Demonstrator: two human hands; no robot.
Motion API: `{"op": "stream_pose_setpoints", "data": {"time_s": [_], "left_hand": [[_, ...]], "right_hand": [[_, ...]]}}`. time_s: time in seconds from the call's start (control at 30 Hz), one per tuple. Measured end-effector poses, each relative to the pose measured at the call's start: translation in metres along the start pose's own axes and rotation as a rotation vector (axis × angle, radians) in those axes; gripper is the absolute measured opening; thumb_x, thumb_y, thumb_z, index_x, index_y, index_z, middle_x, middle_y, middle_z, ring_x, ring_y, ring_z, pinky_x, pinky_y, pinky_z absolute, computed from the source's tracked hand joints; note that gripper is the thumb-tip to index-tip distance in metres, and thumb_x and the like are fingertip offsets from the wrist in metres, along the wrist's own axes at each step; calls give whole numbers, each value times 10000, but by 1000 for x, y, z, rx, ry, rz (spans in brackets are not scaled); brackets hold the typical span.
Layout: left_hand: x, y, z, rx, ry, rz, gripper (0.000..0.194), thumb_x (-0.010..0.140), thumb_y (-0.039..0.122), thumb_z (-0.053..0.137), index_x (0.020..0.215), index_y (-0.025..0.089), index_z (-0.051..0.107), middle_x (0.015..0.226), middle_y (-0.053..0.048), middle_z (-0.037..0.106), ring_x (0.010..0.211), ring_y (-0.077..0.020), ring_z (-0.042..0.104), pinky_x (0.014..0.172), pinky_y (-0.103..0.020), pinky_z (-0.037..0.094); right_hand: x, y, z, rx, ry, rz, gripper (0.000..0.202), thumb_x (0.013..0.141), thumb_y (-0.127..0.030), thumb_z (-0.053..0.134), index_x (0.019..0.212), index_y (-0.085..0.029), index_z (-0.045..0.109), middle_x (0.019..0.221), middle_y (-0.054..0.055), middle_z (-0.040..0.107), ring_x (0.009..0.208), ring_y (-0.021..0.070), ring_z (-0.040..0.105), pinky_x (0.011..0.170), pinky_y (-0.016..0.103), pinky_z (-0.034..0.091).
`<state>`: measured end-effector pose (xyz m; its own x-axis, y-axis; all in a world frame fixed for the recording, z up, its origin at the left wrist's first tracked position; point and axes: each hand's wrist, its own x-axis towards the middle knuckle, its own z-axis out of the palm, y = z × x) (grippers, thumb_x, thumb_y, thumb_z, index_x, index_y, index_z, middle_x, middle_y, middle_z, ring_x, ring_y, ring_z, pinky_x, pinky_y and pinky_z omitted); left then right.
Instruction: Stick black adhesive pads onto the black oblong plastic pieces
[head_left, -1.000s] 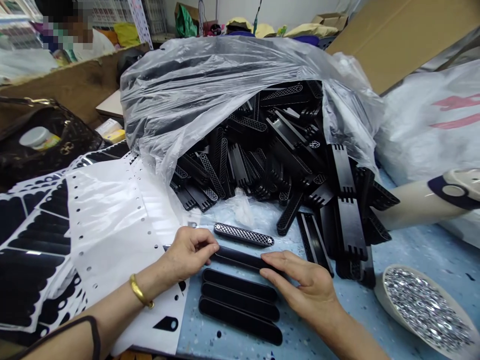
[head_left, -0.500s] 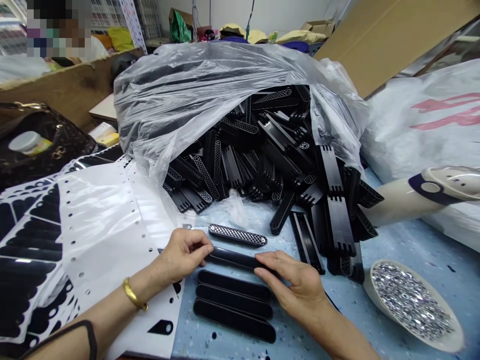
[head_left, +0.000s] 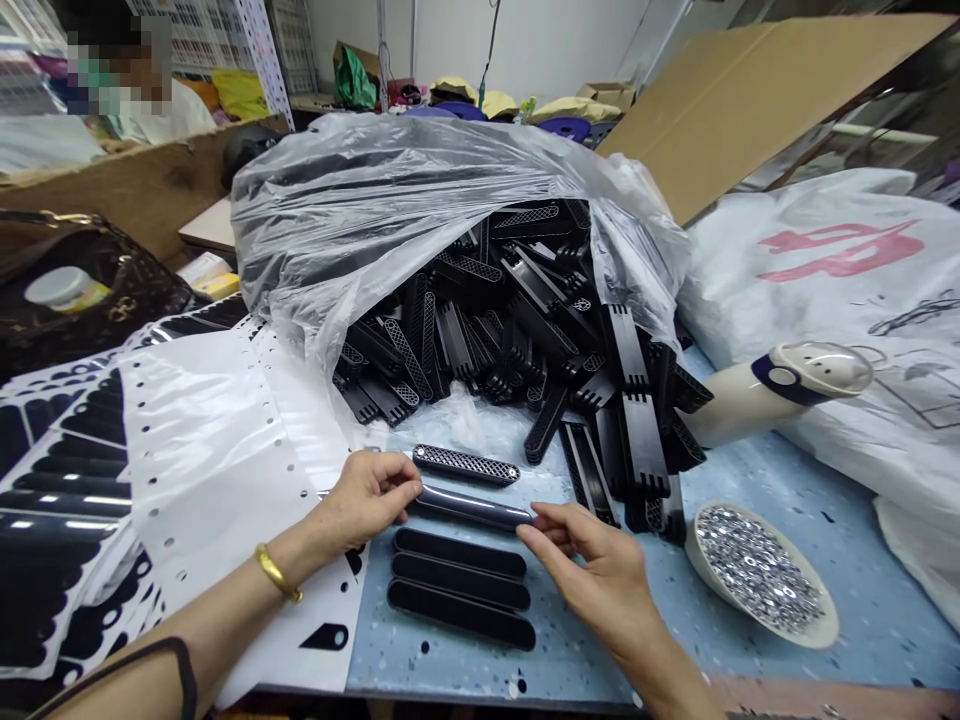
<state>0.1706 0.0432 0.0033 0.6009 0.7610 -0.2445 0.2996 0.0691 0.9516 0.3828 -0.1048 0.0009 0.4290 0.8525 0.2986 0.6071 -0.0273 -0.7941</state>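
A glossy dark strip (head_left: 472, 508) is stretched between my two hands. My left hand (head_left: 379, 488) pinches its left end between thumb and fingers, and my right hand (head_left: 581, 545) pinches the right end. Just behind the strip lies a black piece with a diamond-patterned face (head_left: 466, 465) and a small screw-like dot at each end. In front of it, three smooth black rounded bars (head_left: 459, 582) lie side by side on the blue speckled table (head_left: 450, 668). White sheets (head_left: 217, 450) with punched holes are under my left forearm.
Many black slotted pieces (head_left: 457, 340) spill from a clear plastic bag (head_left: 337, 190). At the right are a bowl of small shiny metal parts (head_left: 705, 575), a beige bottle (head_left: 739, 395) and a white bag (head_left: 847, 250). A person (head_left: 169, 105) is at the far left.
The view has shifted, so the right-side objects appear further left. The held strip now shows a brighter, glossy surface, and my right hand's fingertips are nearer its right tip.
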Motion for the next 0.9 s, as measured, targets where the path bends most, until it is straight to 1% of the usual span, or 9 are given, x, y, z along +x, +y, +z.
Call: {"op": "stream_pose_setpoints", "data": {"time_s": [0.1, 0.2, 0.37, 0.47, 0.6, 0.67, 0.77, 0.83, 0.9], "left_hand": [[0, -1, 0, 3, -11, 16, 155, 704, 304, 620, 659, 156, 606, 528, 47, 545, 468, -111, 601, 447, -177, 437], [0, -3, -1, 21, -25, 17, 162, 717, 313, 598, 703, 153, 623, 548, 44, 544, 478, -116, 604, 453, -184, 432], [0, -8, 0, 79, -52, 54, 207, 758, 340, 561, 688, 156, 624, 542, 34, 529, 495, -121, 593, 476, -197, 428], [1, -12, 0, 91, -50, 76, 217, 761, 349, 558, 666, 161, 610, 540, 33, 530, 486, -119, 580, 473, -200, 428], [1, -13, 1, 83, -45, 84, 220, 759, 356, 555, 663, 163, 600, 565, 28, 537, 495, -120, 576, 474, -204, 439], [1, -12, 1, 84, -43, 87, 218, 758, 355, 555, 666, 163, 601, 583, 22, 547, 506, -122, 581, 479, -206, 442], [0, -10, 1, 95, -45, 87, 212, 763, 345, 548, 674, 160, 600, 592, 15, 553, 514, -131, 594, 487, -213, 439], [0, -10, 1, 105, -48, 89, 207, 771, 336, 542, 688, 158, 607, 581, 18, 542, 509, -131, 588, 486, -213, 428], [-1, -10, 1, 130, -49, 105, 192, 765, 327, 566, 727, 153, 636, 556, 30, 518, 485, -113, 538, 468, -204, 389]], "right_hand": [[1, 3, 9, -33, -20, 14, 270, 751, -426, 742, 836, -170, 747, 611, 8, 664, 452, 125, 602, 391, 213, 506], [10, 7, 10, -70, -68, -1, 329, 794, -492, 696, 813, -165, 732, 594, 8, 650, 440, 121, 588, 400, 216, 489], [23, 12, 10, -189, -210, -175, 440, 895, -497, 589, 573, -198, 610, 521, -11, 584, 465, 114, 545, 452, 225, 417], [24, 16, 18, -234, -164, -239, 530, 955, -491, 480, 505, -211, 474, 492, -24, 499, 450, 100, 459, 474, 243, 355], [24, 22, 25, -243, -114, -205, 563, 969, -506, 412, 479, -230, 376, 468, -33, 425, 435, 98, 368, 474, 264, 308], [25, 22, 22, -231, -125, -174, 564, 980, -483, 396, 477, -228, 396, 452, -33, 432, 418, 97, 380, 460, 256, 319], [25, 15, 13, -142, -146, -67, 495, 986, -417, 398, 574, -204, 572, 513, -4, 576, 460, 120, 529, 472, 238, 398], [24, 8, 11, -100, -146, -32, 346, 917, -423, 523, 711, -194, 682, 614, 18, 666, 543, 150, 611, 512, 246, 447], [22, 3, 14, -102, -156, -51, 240, 804, -422, 656, 751, -197, 720, 655, 26, 686, 585, 169, 629, 541, 260, 463]]}}
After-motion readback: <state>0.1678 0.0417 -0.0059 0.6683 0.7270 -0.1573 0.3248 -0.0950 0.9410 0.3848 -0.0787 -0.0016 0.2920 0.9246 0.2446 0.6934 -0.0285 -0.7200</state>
